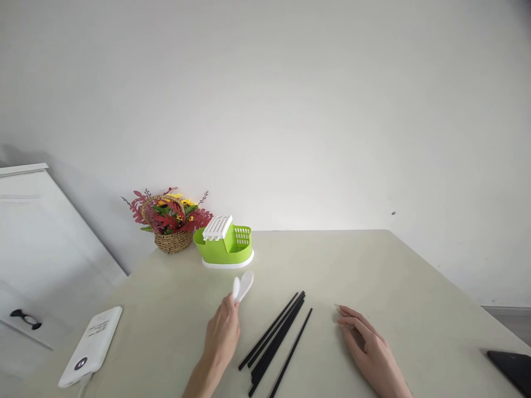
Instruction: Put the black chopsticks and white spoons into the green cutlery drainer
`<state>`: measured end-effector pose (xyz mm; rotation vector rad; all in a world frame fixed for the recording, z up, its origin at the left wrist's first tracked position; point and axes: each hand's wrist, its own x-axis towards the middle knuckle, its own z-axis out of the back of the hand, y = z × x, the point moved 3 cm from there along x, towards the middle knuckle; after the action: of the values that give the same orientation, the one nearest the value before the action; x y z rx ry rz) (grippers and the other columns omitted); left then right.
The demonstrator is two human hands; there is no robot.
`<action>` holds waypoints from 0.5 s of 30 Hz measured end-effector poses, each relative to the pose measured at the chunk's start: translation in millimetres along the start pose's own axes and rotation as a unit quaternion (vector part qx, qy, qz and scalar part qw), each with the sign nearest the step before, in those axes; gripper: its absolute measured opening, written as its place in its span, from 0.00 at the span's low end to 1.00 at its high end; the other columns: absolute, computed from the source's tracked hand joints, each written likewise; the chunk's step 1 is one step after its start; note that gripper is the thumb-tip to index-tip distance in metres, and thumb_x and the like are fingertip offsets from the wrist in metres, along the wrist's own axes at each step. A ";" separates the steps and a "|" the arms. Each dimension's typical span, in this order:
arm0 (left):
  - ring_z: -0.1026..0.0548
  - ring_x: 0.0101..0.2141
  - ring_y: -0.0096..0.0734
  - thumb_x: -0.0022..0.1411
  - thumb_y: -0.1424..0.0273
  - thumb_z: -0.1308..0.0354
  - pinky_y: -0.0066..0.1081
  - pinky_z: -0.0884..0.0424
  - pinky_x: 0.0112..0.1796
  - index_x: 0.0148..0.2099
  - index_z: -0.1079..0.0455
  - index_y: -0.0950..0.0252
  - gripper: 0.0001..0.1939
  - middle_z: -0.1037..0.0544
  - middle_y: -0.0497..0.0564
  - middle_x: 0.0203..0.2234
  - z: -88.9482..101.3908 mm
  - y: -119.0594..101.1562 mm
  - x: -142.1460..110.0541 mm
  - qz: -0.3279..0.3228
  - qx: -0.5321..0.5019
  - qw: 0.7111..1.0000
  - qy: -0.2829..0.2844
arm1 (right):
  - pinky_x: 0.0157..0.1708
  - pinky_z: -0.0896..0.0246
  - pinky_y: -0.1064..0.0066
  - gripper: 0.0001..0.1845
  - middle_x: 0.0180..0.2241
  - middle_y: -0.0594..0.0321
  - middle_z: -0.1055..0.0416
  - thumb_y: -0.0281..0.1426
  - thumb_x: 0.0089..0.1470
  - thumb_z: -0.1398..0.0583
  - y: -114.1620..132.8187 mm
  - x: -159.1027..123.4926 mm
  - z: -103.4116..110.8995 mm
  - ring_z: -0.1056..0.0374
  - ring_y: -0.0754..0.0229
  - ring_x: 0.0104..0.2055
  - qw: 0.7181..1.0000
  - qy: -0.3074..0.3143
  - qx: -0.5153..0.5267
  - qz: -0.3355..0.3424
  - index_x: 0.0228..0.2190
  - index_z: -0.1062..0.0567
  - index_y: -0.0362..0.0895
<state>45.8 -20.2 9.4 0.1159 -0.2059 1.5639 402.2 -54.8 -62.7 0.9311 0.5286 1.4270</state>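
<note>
My left hand (224,329) is closed on two white spoons (246,284), whose bowls stick out past the fingertips and fan slightly apart. Their handles are hidden in the hand. Just right of that hand, several black chopsticks (276,337) lie in a loose bundle, with one set a little apart. My right hand (369,348) rests on the table to the right of the chopsticks, holding nothing, its fingers loosely stretched out. Beyond the spoons stands a green utensil holder (219,253) with a white slatted top and a white base.
A wicker basket (172,242) of red and yellow flowers stands left of the holder. On the table's left side lies a white power bank (93,345) with a cable. A black flat object (512,369) is at the right edge. A white cabinet (41,249) stands at left.
</note>
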 end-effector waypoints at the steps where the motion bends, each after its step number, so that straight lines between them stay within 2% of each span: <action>1: 0.18 0.39 0.39 0.77 0.72 0.64 0.31 0.27 0.33 0.56 0.35 0.68 0.18 0.21 0.58 0.39 3.4 -13.5 -4.8 -0.019 -0.022 1.000 -0.012 | 0.35 0.28 0.65 0.17 0.62 0.60 0.30 0.44 0.65 0.47 -0.4 0.1 0.2 0.23 0.53 0.44 1.000 0.002 0.003 -0.003 0.44 0.21 0.53; 5: 0.19 0.34 0.36 0.77 0.72 0.62 0.31 0.28 0.30 0.57 0.36 0.63 0.16 0.21 0.54 0.36 12.4 -83.0 -30.3 -0.132 -0.095 0.986 -0.030 | 0.34 0.27 0.65 0.18 0.61 0.60 0.29 0.45 0.62 0.46 -6.2 -0.2 4.8 0.24 0.52 0.45 0.999 -0.022 0.017 -0.037 0.47 0.22 0.53; 7: 0.20 0.34 0.36 0.75 0.73 0.58 0.31 0.29 0.30 0.56 0.35 0.61 0.14 0.22 0.53 0.36 7.2 -117.4 -44.2 -0.177 -0.105 0.978 -0.027 | 0.36 0.27 0.64 0.19 0.58 0.61 0.27 0.45 0.60 0.45 -9.1 -1.2 10.6 0.25 0.50 0.48 0.995 -0.065 0.015 -0.077 0.49 0.24 0.55; 9: 0.20 0.33 0.37 0.72 0.76 0.54 0.31 0.29 0.29 0.56 0.34 0.61 0.14 0.22 0.53 0.37 -5.7 -145.3 -56.3 -0.198 -0.106 0.974 -0.032 | 0.36 0.28 0.63 0.20 0.55 0.62 0.25 0.46 0.59 0.45 -9.4 -3.0 17.0 0.26 0.49 0.49 0.986 -0.110 0.011 -0.122 0.50 0.25 0.55; 12: 0.21 0.32 0.38 0.68 0.78 0.48 0.32 0.28 0.28 0.56 0.33 0.62 0.17 0.22 0.52 0.36 -31.7 -171.7 -69.5 -0.209 -0.102 0.971 -0.055 | 0.36 0.31 0.62 0.20 0.53 0.61 0.24 0.46 0.59 0.48 -3.6 -5.2 23.8 0.27 0.49 0.47 0.976 -0.159 0.014 -0.146 0.49 0.27 0.54; 15: 0.21 0.33 0.39 0.64 0.80 0.45 0.33 0.26 0.29 0.56 0.32 0.62 0.19 0.21 0.52 0.36 -54.1 -182.4 -76.7 -0.232 -0.090 0.966 -0.069 | 0.38 0.33 0.61 0.19 0.54 0.61 0.25 0.45 0.60 0.49 3.8 -5.8 25.8 0.28 0.50 0.48 0.973 -0.186 0.029 -0.135 0.49 0.30 0.53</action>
<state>231.4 -85.4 -48.7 0.1203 -0.3999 1.0649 419.8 -66.6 -46.4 1.0984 0.3967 0.9674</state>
